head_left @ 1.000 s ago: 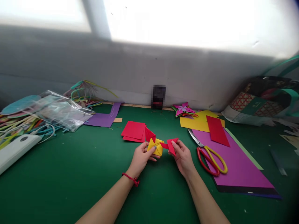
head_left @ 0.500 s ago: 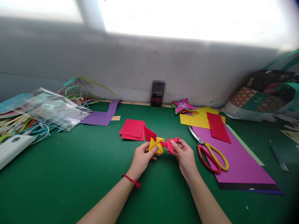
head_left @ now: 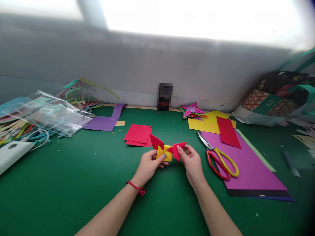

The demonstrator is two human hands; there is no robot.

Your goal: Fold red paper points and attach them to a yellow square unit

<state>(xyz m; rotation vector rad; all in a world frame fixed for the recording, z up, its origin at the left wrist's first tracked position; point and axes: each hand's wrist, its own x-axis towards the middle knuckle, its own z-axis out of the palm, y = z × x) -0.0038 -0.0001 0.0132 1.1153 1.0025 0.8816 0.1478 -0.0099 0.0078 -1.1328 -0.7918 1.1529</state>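
Note:
My left hand (head_left: 150, 164) pinches a folded yellow paper piece (head_left: 164, 152), thumb on its front and fingers behind. A red folded paper flap (head_left: 157, 142) sticks up from the yellow piece's upper left. Between thumb and fingers, my right hand (head_left: 191, 160) grips a pointed red folded paper piece (head_left: 177, 150), whose narrow inner end meets the right side of the yellow one. Whether that end is tucked inside is too small to tell. Both hands are above the green table. A stack of red paper squares (head_left: 138, 134) lies just beyond my left hand.
Scissors (head_left: 219, 157) lie on purple paper (head_left: 253, 167) to the right. Behind them are yellow paper (head_left: 203, 125), a red strip (head_left: 228, 132) and folded paper stars (head_left: 192, 110). A clear plastic bag (head_left: 61, 114) and a white device (head_left: 14, 152) lie left; a patterned bag (head_left: 270, 103) stands right.
My right hand has brought the red folded piece leftward, closer to the yellow piece, so the gap between them has narrowed. The left hand keeps its pinch. The view has shifted slightly.

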